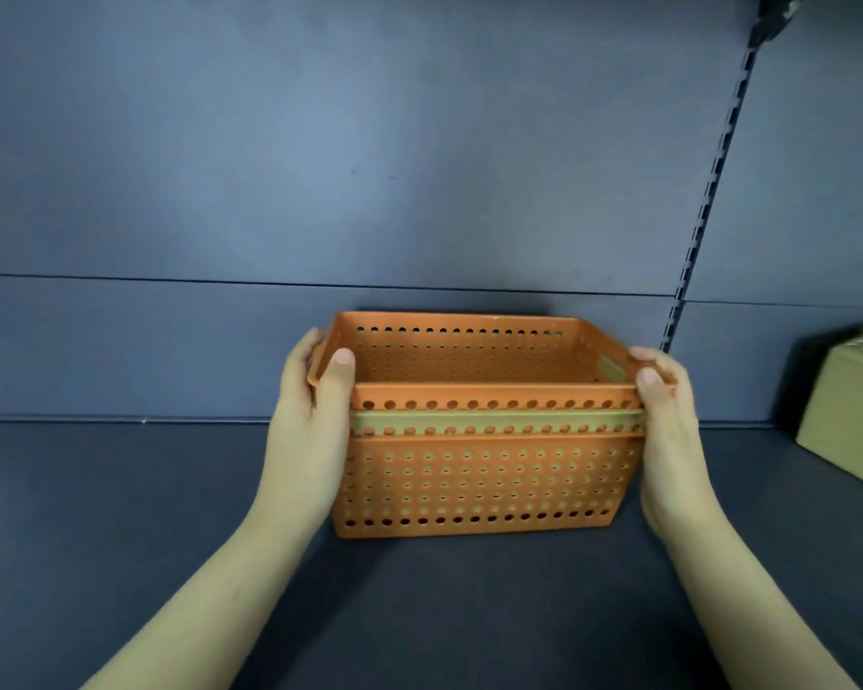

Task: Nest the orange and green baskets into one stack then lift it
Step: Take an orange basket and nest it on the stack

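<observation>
A stack of perforated baskets stands in the middle of the dark shelf (120,515). An orange basket (479,483) forms the outside, a green basket (494,421) shows as a rim band nested in it, and another orange basket (469,393) sits on top inside the green one. My left hand (310,425) grips the stack's left end, thumb over the top rim. My right hand (668,430) grips the right end the same way. I cannot tell whether the stack's bottom touches the shelf.
A brown cardboard box (848,425) stands at the right edge of the shelf. The dark back panel (369,166) rises right behind the baskets, with a slotted upright rail (708,191) at the right.
</observation>
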Available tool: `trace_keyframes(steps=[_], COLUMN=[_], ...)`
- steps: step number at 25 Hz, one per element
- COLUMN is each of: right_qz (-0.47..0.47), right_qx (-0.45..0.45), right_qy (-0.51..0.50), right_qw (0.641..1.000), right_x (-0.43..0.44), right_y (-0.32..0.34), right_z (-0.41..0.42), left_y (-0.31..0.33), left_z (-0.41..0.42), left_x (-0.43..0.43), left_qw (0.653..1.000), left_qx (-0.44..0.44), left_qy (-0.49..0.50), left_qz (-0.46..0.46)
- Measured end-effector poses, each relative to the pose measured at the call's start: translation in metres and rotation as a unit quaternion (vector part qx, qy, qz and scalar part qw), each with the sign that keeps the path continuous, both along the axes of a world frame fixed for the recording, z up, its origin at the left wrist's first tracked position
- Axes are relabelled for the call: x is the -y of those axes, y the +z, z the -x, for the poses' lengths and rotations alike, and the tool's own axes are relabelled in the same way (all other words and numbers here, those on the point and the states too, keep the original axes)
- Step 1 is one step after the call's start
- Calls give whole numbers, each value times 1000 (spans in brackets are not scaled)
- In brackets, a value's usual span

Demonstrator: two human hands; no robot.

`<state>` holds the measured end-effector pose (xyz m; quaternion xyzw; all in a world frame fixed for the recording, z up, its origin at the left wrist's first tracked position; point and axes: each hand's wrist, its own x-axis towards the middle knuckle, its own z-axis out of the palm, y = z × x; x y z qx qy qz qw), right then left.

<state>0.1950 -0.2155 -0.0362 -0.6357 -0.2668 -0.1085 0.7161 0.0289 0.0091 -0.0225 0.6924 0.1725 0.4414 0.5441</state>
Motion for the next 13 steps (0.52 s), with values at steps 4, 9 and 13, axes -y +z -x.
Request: trace_keyframes(steps=[4,9,13], right_qz=[-1,-36,-87], right_qx=[-4,-31,-91], right_qy=[-12,-79,-83], right_qw=[1000,996,989], right_x=[-3,17,31], right_y=[-2,5,10], right_z=[-9,-17,-15], left_y=[-6,-4,2], left_z=[-8,-15,-25], left_x=[8,29,46], left_qw=[999,997,995], left_qx=[31,3,-12], left_qy=[-9,-73,-84], left_qz=[28,-13,-45])
